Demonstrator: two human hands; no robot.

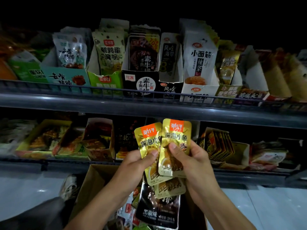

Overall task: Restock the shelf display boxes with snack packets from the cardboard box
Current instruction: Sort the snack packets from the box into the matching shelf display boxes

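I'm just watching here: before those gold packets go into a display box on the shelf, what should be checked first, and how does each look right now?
1. Packets held firmly: ok. The left hand and right hand each have a thumb-and-finger grip on the gold packets.
2. Packets facing forward and upright: ok, the orange labels are on top.
3. Packets squared into a neat stack: not ok, they are fanned apart.
4. Matching display box located: cannot tell; a box of gold packets stands on the lower shelf, but its print is unreadable.
5. Room in that box: cannot tell.
6. More stock in the cardboard box: ok, packets lie in it.
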